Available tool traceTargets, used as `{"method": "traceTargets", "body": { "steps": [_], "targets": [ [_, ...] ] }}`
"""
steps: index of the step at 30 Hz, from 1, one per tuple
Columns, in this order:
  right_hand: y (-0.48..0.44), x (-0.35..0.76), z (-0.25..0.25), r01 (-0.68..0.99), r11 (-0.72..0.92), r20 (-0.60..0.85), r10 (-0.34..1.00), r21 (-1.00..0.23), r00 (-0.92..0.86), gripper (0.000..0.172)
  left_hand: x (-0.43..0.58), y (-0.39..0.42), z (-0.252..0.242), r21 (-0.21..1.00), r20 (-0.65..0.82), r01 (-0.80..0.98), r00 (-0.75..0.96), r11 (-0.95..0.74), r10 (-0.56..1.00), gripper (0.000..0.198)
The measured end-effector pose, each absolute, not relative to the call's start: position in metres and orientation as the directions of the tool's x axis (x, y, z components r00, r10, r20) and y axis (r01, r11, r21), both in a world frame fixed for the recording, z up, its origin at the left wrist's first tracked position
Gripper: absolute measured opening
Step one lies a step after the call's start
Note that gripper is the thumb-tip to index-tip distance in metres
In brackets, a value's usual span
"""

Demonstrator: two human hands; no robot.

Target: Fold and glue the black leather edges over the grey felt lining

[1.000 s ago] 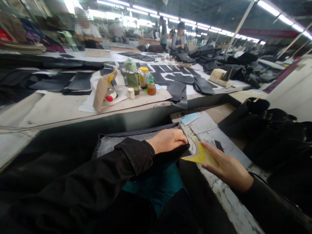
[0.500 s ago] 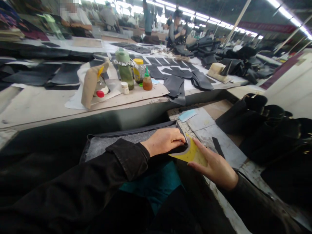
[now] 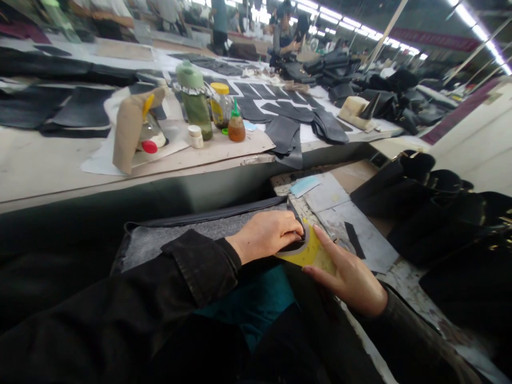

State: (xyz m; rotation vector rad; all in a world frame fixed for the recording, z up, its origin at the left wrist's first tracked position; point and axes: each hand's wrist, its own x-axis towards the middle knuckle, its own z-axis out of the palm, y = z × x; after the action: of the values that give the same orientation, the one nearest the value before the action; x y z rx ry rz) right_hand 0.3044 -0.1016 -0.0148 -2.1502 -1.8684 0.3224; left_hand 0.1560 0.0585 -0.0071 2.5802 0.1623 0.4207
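Observation:
My left hand (image 3: 267, 235) has its fingers curled and pressed together at the right end of a long black leather piece (image 3: 160, 245) with a grey fuzzy lining. That piece lies across my lap, its dark rolled edge along the far side. In my right hand (image 3: 356, 277) is a yellow sheet (image 3: 308, 250) with a hollowed, grey-rimmed curve. Thumb and fingers grip its right side. The curve faces my left fingertips and sits against the black piece's end. What exactly is under my left fingertips is hidden.
A bench (image 3: 180, 172) ahead carries a green bottle (image 3: 194, 104), a yellow-lidded jar (image 3: 220, 104), a glue bottle (image 3: 236, 128) and black cut pieces (image 3: 282, 136). On the right, black bags (image 3: 400, 176) stand beside a stained board (image 3: 374, 245). Several people work farther back.
The view has shifted slightly, so the bench items sit a little farther left and higher. Both hands keep nearly the same hold, close together at the black piece's end.

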Motion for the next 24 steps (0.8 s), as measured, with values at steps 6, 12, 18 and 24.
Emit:
{"method": "traceTargets", "body": {
  "steps": [6, 12, 18, 24],
  "targets": [
    [-0.095, 0.311, -0.012, 0.936, -0.077, -0.012, 0.997, -0.344, 0.078, 0.078, 0.156, 0.058, -0.007, 0.494, 0.260, 0.038, 0.947, -0.869, 0.189, 0.018],
    [-0.086, 0.314, -0.005, 0.958, -0.044, -0.069, 0.997, -0.283, 0.025, 0.076, 0.155, 0.056, -0.008, 0.521, 0.279, 0.078, 0.925, -0.850, 0.256, 0.008],
    [-0.073, 0.313, 0.006, 0.972, -0.077, -0.175, 0.984, -0.223, 0.038, 0.076, 0.154, 0.052, -0.008, 0.518, 0.300, 0.101, 0.908, -0.849, 0.291, 0.008],
    [-0.078, 0.312, -0.004, 0.936, -0.024, -0.111, 0.994, -0.351, -0.016, 0.082, 0.158, 0.060, 0.011, 0.553, 0.162, 0.233, 0.912, -0.800, 0.378, 0.013]
  ]
}}
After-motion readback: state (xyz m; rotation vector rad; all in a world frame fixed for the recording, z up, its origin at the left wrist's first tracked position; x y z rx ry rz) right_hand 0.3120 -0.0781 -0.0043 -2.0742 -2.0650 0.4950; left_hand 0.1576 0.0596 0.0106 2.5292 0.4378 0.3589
